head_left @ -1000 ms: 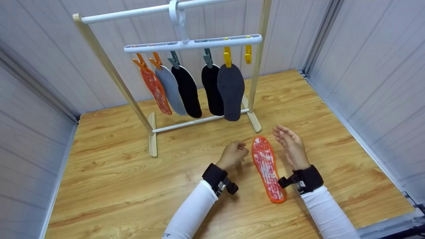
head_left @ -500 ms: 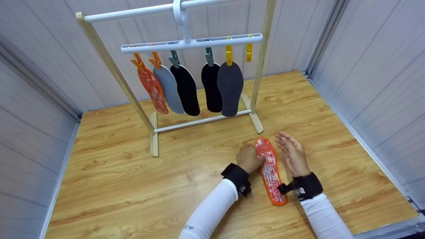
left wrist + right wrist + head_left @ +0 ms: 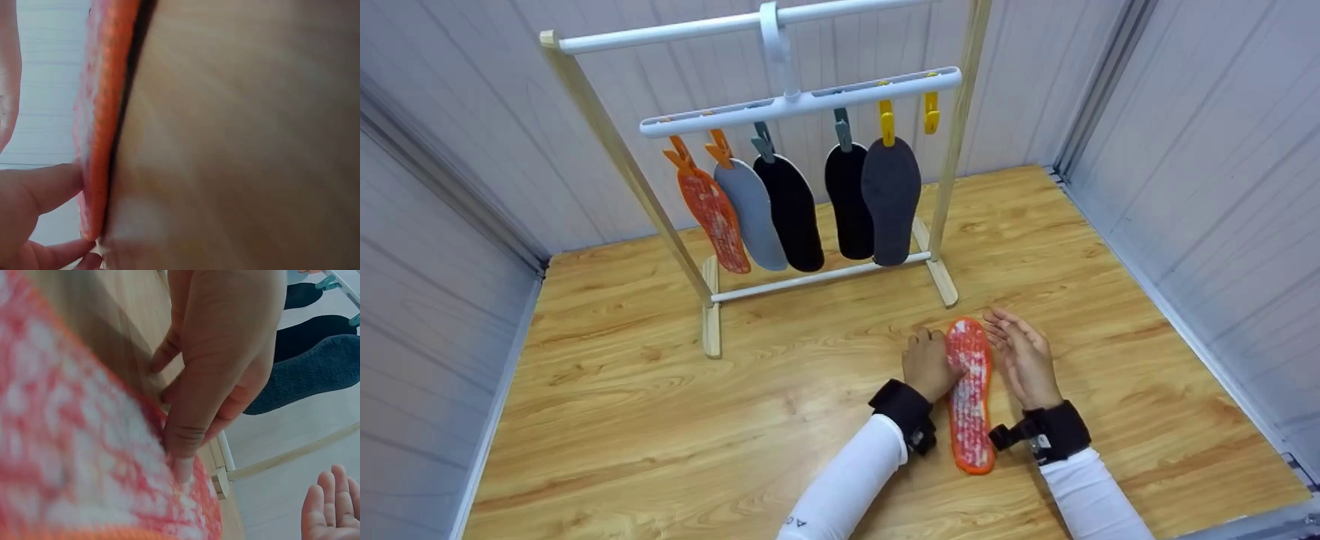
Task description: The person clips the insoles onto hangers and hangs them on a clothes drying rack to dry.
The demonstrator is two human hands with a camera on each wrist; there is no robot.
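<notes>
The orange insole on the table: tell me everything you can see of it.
The orange insole lies flat on the wooden table, toe end toward the rack, heel toward the person. Its top is mottled red and white with a plain orange rim, and looks soft and thin. The left hand grips its left edge near the toe; the right hand rests beside it, open.

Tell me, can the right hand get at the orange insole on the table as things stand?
Probably yes: the right hand lies open just beside the orange insole, nothing between them; the left hand grips only its other edge.
</notes>
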